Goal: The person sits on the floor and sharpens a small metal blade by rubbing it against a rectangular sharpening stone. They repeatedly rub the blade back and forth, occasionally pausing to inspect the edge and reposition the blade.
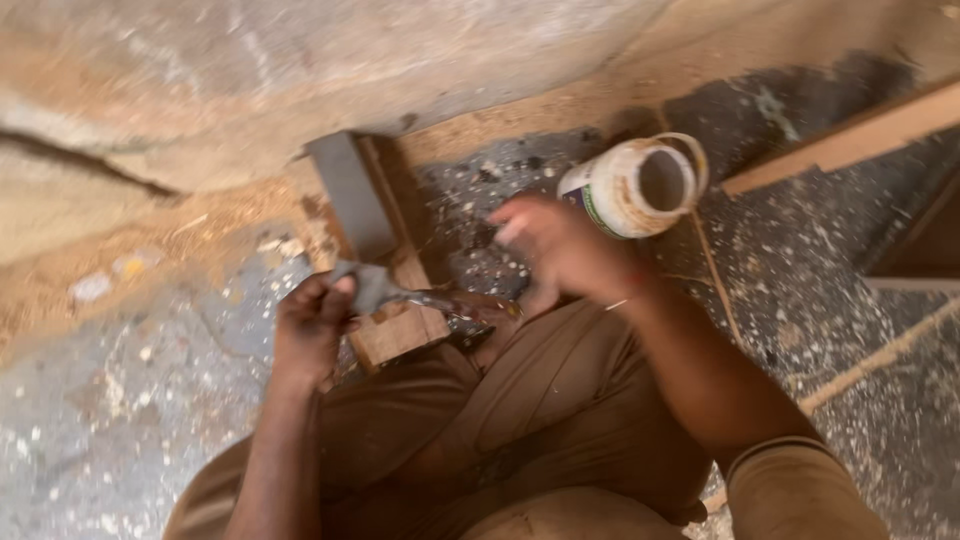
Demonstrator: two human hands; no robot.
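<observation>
Gripping grey rag (pixel 368 285), left hand (pixel 312 325); right hand (pixel 560 250) beside open jar (pixel 632 187).

A rough, unfinished wooden block (pixel 400 325) bears a matt grey slab (pixel 350 195), possibly stone. The plastic jar (pixel 632 188) is smeared and dull. Grey matt cloth (pixel 368 285) sits in the left hand (pixel 312 325). Sawdust coats the speckled concrete floor (pixel 120 400).

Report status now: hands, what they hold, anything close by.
Left hand shut on grey cloth. Right hand blurred, empty as far as seen. Open white jar beside it; wooden block under the cloth.
</observation>
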